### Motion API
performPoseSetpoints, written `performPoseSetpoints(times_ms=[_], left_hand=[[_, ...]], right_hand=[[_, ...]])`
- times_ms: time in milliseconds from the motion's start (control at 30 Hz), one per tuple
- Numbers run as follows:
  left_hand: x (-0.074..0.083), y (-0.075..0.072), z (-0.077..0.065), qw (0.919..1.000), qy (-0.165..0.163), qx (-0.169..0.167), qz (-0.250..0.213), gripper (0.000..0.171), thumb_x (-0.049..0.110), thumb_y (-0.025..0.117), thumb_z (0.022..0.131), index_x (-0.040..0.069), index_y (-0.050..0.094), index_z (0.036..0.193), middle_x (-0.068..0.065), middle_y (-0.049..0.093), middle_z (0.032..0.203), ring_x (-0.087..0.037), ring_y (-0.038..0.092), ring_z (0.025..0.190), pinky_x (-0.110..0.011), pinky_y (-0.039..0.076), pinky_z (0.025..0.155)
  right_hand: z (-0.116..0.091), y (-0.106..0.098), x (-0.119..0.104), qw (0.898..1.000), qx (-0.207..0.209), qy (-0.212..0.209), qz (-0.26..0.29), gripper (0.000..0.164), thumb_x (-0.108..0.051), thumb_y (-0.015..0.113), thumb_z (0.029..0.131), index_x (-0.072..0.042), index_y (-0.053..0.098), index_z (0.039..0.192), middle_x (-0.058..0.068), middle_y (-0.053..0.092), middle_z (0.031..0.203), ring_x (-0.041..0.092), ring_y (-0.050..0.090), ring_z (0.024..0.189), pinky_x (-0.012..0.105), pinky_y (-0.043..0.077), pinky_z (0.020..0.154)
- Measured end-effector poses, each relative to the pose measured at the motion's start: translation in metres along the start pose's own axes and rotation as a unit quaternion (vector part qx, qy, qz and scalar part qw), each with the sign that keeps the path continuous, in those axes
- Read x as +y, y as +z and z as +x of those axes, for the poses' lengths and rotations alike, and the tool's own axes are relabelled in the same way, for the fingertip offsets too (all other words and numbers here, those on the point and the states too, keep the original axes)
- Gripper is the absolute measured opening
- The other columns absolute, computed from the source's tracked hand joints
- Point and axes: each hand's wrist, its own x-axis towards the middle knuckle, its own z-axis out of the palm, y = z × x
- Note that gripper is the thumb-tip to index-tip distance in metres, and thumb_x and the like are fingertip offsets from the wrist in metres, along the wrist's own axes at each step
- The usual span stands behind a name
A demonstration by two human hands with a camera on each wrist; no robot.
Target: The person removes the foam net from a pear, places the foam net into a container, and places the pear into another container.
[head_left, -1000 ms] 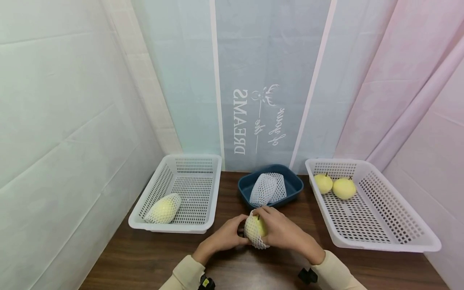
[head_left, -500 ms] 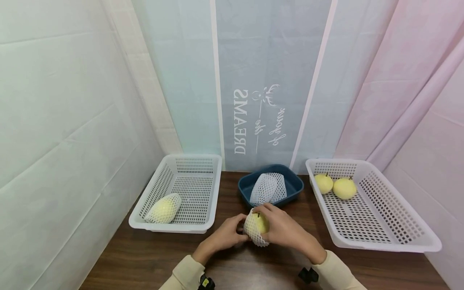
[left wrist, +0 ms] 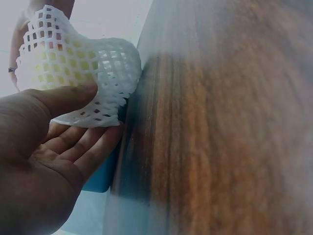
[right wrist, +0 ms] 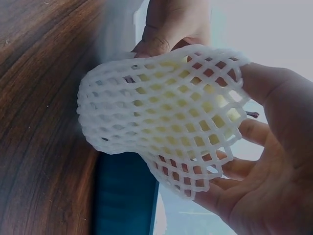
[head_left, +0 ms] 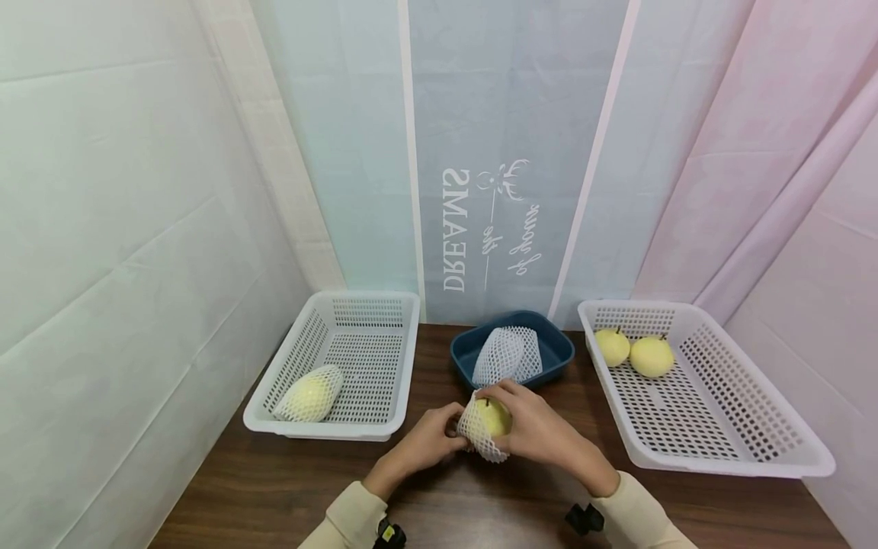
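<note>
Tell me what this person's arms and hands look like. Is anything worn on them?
The left hand and right hand are ordinary human hands, without gloves. The left sleeve and right sleeve are plain cream. A small black device sits at each wrist; the left device has a yellowish patch, while the right device looks plain black. I can't make out any cables.

Fabric walls (head_left: 137,191) around a wood-grain table (head_left: 274,488) suggest a makeshift booth.
</note>
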Motion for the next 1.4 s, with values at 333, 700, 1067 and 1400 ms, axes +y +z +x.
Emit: performPoseSetpoints(times_ms=[333, 700, 1067, 1400], left_hand=[[0.000, 0.001, 0.001, 0.9984, 0.019, 0.030, 0.043, 0.017, 0.011, 0.078, 0.096, 0.012, 0.071, 0.112, -0.002, 0.075, 0.106, 0.000, 0.063, 0.086, -0.021, 0.054, 0.075], [0.000, 0.002, 0.003, 0.9934, 0.050, 0.056, 0.087, 0.007, 0.014, 0.076, 0.099, 0.016, 0.076, 0.106, 0.002, 0.077, 0.108, -0.003, 0.064, 0.097, -0.025, 0.055, 0.089], [0.001, 0.001, 0.003, 0.9953, 0.034, 0.059, 0.069, 0.012, 0.017, 0.076, 0.099, 0.017, 0.077, 0.111, 0.003, 0.079, 0.107, 0.001, 0.062, 0.090, -0.023, 0.054, 0.084], [0.002, 0.000, 0.003, 0.9951, 0.030, 0.060, 0.072, 0.017, 0.016, 0.076, 0.099, 0.014, 0.078, 0.115, 0.001, 0.080, 0.112, 0.000, 0.064, 0.094, -0.024, 0.055, 0.086]], right_hand=[[0.000, -0.003, 0.001, 1.000, 0.004, 0.006, 0.005, 0.065, -0.016, 0.093, 0.073, -0.018, 0.069, 0.134, 0.002, 0.064, 0.128, 0.016, 0.064, 0.106, 0.029, 0.055, 0.079], [0.002, -0.007, 0.002, 1.000, 0.010, 0.012, 0.006, 0.067, -0.015, 0.092, 0.072, -0.018, 0.068, 0.134, -0.001, 0.064, 0.124, 0.014, 0.063, 0.105, 0.031, 0.054, 0.083], [0.004, -0.014, 0.000, 1.000, 0.013, -0.005, 0.015, 0.066, -0.016, 0.092, 0.073, -0.019, 0.068, 0.134, 0.001, 0.064, 0.127, 0.015, 0.063, 0.109, 0.032, 0.055, 0.086], [0.006, -0.017, -0.002, 1.000, 0.015, -0.018, 0.015, 0.066, -0.019, 0.093, 0.076, -0.019, 0.067, 0.137, 0.001, 0.064, 0.128, 0.016, 0.063, 0.110, 0.034, 0.057, 0.088]])
